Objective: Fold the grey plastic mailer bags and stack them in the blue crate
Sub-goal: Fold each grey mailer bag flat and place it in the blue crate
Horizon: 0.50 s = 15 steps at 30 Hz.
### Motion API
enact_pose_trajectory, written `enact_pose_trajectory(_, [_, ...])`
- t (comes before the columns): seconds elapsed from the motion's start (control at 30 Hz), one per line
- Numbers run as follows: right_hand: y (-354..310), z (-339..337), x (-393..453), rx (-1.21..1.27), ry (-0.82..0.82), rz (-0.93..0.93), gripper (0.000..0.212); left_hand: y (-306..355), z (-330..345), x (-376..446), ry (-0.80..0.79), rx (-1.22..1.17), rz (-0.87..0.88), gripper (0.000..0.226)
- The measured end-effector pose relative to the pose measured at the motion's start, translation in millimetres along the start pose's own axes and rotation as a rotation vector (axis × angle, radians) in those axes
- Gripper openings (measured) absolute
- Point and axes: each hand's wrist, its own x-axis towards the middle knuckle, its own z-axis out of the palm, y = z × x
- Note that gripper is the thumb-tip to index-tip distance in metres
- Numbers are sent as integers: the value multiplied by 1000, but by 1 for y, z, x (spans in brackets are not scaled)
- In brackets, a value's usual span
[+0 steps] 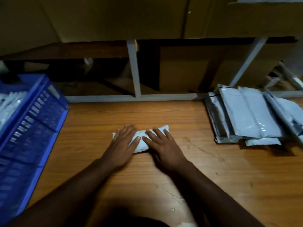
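Observation:
A folded grey mailer bag [142,141] lies in the middle of the wooden table [213,177]. My left hand [122,147] presses flat on its left part, fingers straight. On the bag's right part my right hand [165,149] presses down the same way. Only the bag's centre strip and its two far corners show between and beyond my hands. The blue crate [32,125] stands at the left edge of the table, with pale folded bags [9,104] inside. A pile of unfolded grey mailer bags [249,118] lies at the right.
A white metal shelf frame [134,69] runs along the far edge of the table, with cardboard boxes [188,69] behind it. The wood between the folded bag and the pile at the right is bare and scuffed.

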Motion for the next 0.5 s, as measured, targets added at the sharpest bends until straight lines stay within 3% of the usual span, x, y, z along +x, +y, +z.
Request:
enact_pose_trajectory(0.07, [0,11,0,-7,-71,3,58,-11,10,-11,-4,14,-28,87])
enact_pose_trajectory(0.23, [-3,0,41,46,12,104,34,-18,11,4,94,87,-126,75])
enact_pose_trajectory(0.37, [-22,23,76,-2,-65,201,52,-27,18,17,101,194,-94,74])
enact_pose_trajectory(0.5, [-23,39,76,-42,-89,202,53,-36,30,14,218,231,-69,58])
